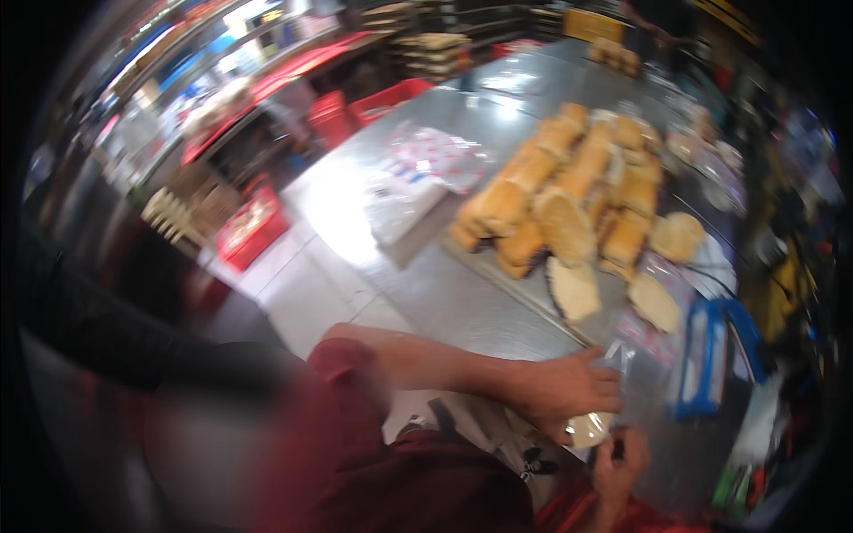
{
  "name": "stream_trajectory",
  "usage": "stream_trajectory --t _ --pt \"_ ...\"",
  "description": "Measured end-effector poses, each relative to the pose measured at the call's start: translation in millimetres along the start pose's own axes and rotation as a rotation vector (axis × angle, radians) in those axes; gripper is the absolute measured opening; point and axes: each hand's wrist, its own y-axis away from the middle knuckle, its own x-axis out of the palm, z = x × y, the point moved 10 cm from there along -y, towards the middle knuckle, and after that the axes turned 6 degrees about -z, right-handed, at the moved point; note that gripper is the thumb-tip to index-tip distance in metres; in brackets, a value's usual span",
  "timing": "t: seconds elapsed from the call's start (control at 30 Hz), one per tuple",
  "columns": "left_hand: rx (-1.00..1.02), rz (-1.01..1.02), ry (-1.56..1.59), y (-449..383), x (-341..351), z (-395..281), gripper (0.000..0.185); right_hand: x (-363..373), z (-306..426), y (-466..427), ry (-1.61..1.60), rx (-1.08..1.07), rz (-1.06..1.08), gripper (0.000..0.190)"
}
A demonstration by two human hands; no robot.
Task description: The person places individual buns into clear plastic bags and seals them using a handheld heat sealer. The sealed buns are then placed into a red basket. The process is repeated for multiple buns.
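My left hand (576, 393) grips a clear plastic bag with a pale piece of bread (589, 430) in it, at the near edge of the steel table. Just right of it, my right hand (621, 460) pinches the bag's lower side with bent fingers. Beyond the hands, rows of golden bread loaves (560, 180) with dark sides lie on a metal tray (513, 290). One cut piece (573, 290) lies at the tray's near end, another (654, 303) on printed plastic bags beside it. A blue-framed device, apparently a bag sealer (700, 360), stands right of the bags.
Clear and printed plastic packaging (406, 200) lies on the steel table (466, 326) left of the loaves. Red crates (253, 230) stand beyond the table's left side, near loaded shelves. More bread (613, 56) sits at the far end, near part of another person (656, 26).
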Motion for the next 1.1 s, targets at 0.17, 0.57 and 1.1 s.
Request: stream_trajectory --t 0.17,0.57,1.1 --pt "-0.133 -0.106 -0.015 -1 -1 14 0.065 -3 -15 -1 0.000 0.060 0.019 0.011" --pt "-0.249 -0.319 -0.126 0 -6 16 0.069 6 27 -4 -0.087 -0.030 0.115 0.014" --pt "-0.300 -0.326 0.242 9 -39 15 0.050 -19 63 -27 -0.101 -0.159 -0.097 0.008"
